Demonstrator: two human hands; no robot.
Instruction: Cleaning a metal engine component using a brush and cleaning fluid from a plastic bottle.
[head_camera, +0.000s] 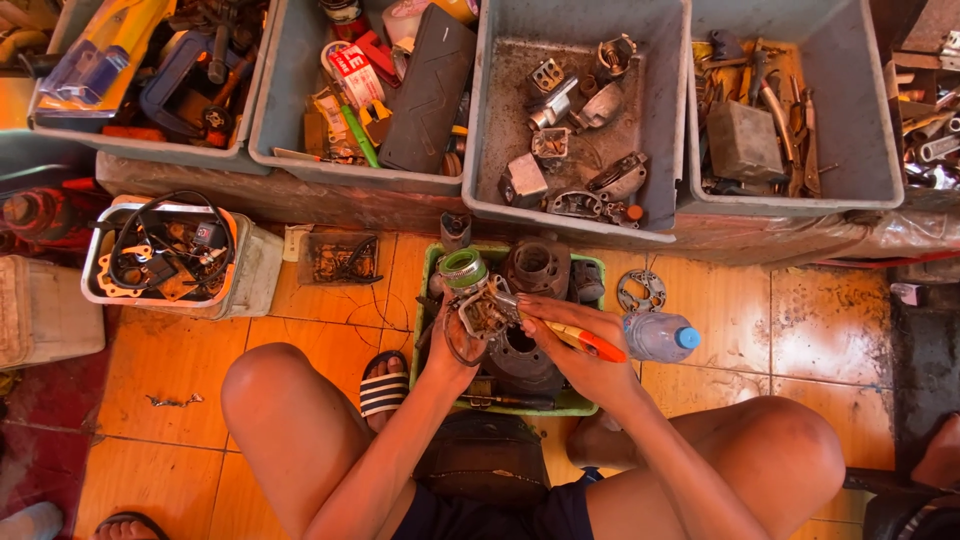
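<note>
Over the green tray (424, 300), the left hand (455, 345) grips a small metal engine part (487, 310) while the right hand (575, 355) is closed on an orange-handled screwdriver (590, 343).

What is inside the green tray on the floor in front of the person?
The green tray holds a round metal cylinder part, a roll of green tape and a dark engine block. The left hand and right hand, holding an orange-handled screwdriver, cover the rest.
</note>
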